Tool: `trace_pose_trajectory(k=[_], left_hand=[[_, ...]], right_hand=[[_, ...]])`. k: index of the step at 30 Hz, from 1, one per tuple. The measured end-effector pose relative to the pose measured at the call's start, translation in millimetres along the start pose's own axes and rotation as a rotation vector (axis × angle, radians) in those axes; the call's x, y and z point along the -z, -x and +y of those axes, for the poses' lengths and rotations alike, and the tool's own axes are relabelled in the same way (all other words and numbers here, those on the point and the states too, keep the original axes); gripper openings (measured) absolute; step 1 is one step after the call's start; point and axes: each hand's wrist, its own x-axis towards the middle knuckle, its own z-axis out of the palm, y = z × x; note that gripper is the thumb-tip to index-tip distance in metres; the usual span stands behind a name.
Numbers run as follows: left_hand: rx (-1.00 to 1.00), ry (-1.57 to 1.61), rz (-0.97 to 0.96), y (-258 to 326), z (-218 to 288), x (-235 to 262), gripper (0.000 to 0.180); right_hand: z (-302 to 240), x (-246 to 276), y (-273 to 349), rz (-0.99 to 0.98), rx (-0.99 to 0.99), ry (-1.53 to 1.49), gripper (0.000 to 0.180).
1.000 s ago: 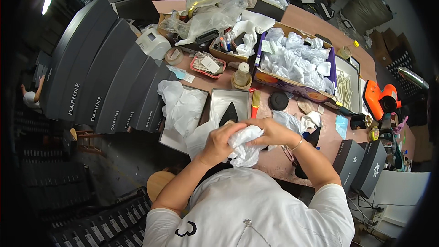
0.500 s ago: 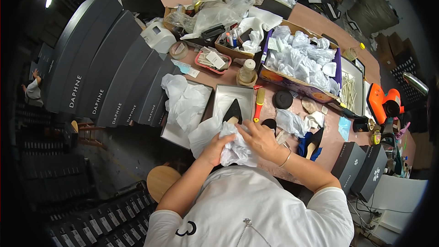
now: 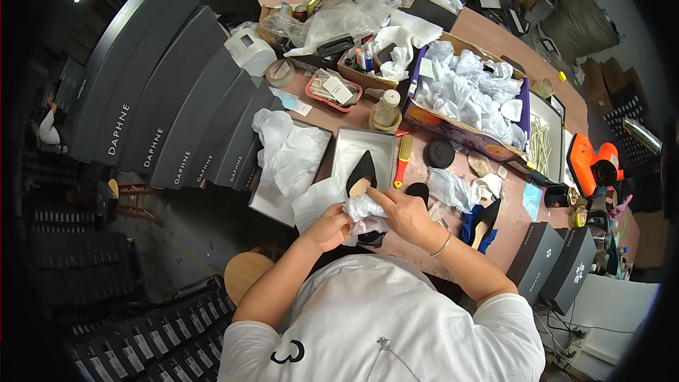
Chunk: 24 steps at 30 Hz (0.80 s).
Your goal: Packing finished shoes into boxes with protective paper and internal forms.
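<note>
Stuffing tissue into a black shoe at the table's near edge.
Both the left hand (image 3: 327, 226) and right hand (image 3: 407, 213) gripped crumpled tissue paper (image 3: 364, 212) over the shoe (image 3: 370, 238), lower centre; pressing it deeper seemed next.

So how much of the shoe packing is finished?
One black pointed shoe already lies in the open grey box. Right now the left hand and right hand are working crumpled white tissue paper over something dark. A blue pointed shoe sits unpacked on the table, and the box is unclosed.
</note>
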Motion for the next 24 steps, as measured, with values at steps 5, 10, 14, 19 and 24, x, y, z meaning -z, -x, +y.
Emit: trace_pose_trajectory(k=[5, 10, 14, 19, 24], left_hand=[[-0.034, 0.116, 0.026, 22, 12, -26, 0.048], [-0.126, -0.32, -0.094, 31, 28, -35, 0.045], [-0.134, -0.099, -0.026, 31, 26, -36, 0.039], [0.039, 0.422, -0.087, 22, -19, -59, 0.042], [0.056, 0.291, 0.112, 16, -38, -50, 0.036]], right_hand=[[-13, 10, 5, -0.068, 0.267, 0.281, 0.083], [20, 32, -3, -0.454, 0.022, -0.515, 0.074], [31, 5, 12, -0.507, -0.095, -0.646, 0.048], [-11, 4, 27, 0.094, -0.09, -0.345, 0.058], [-12, -9, 49, 0.153, -0.08, -0.235, 0.091]])
